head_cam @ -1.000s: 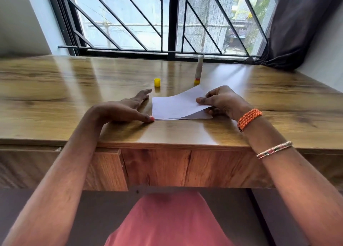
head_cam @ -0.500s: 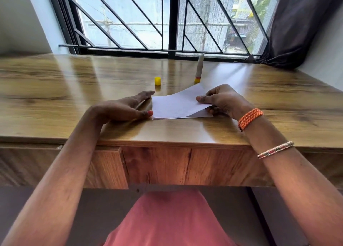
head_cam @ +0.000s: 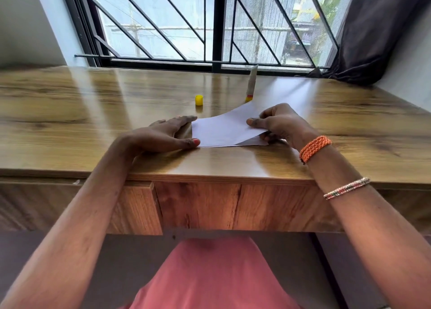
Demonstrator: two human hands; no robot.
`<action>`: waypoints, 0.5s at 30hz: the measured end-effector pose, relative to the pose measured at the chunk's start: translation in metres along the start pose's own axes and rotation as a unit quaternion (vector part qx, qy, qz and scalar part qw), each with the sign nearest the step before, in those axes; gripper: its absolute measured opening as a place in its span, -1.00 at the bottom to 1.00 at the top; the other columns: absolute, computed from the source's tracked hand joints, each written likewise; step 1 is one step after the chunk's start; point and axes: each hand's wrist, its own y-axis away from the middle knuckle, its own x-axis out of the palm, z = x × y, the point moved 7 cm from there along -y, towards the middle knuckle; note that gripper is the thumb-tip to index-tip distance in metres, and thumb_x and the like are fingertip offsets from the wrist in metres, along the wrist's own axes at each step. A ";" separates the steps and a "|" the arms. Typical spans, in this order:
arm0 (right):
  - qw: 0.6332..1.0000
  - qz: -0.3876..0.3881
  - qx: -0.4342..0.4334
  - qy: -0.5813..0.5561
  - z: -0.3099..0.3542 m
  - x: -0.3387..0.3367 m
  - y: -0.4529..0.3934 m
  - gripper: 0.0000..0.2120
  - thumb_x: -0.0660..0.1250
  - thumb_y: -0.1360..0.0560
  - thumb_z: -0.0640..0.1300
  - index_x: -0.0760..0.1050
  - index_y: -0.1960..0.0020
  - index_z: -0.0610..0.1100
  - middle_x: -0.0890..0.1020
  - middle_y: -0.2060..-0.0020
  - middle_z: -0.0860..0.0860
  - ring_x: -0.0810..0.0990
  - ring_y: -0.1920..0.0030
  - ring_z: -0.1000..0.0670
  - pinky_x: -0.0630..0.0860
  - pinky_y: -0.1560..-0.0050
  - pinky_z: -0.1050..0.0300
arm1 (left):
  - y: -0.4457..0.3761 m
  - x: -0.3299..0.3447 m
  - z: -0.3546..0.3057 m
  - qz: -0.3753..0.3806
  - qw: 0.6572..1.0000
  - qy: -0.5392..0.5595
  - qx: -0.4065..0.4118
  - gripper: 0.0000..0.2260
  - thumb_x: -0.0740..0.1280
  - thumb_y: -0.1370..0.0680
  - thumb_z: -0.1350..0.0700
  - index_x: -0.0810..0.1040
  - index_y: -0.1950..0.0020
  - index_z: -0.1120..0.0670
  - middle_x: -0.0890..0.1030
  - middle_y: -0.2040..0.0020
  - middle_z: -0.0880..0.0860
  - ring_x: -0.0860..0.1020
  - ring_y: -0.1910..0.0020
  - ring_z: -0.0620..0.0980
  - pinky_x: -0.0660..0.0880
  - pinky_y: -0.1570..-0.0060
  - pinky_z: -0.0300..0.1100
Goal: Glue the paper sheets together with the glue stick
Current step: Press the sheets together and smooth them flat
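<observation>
Two white paper sheets lie stacked near the front of the wooden desk. The upper sheet [head_cam: 224, 128] is lifted at its right side, and the lower sheet [head_cam: 253, 142] shows beneath it. My right hand [head_cam: 278, 122] pinches the raised right edge of the upper sheet between thumb and fingers. My left hand [head_cam: 166, 135] lies flat on the desk, thumb and fingertips touching the sheets' left edge. The uncapped glue stick [head_cam: 251, 82] stands upright behind the sheets, and its yellow cap [head_cam: 199, 99] sits apart to its left.
The wooden desk [head_cam: 70, 122] runs wide to both sides, with drawer fronts under its front edge. A barred window [head_cam: 210, 24] stands behind it, and a dark curtain [head_cam: 377, 29] hangs at the back right.
My left hand has slid slightly, its thumb staying at the sheets' near left corner. My right hand keeps the upper sheet's edge raised, almost unmoved.
</observation>
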 end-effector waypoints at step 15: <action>0.996 -0.019 -0.026 0.078 0.001 -0.005 -0.002 -0.76 0.49 -0.42 -0.12 0.50 0.34 -0.13 0.48 0.52 0.03 0.35 0.70 0.20 0.23 0.65 0.40 | -0.003 0.001 -0.002 0.018 1.000 -0.004 0.022 -0.40 0.24 -0.53 -0.12 0.08 -0.51 -0.10 0.02 -0.56 -0.06 -0.05 -0.52 -0.16 -0.13 -0.47 -0.17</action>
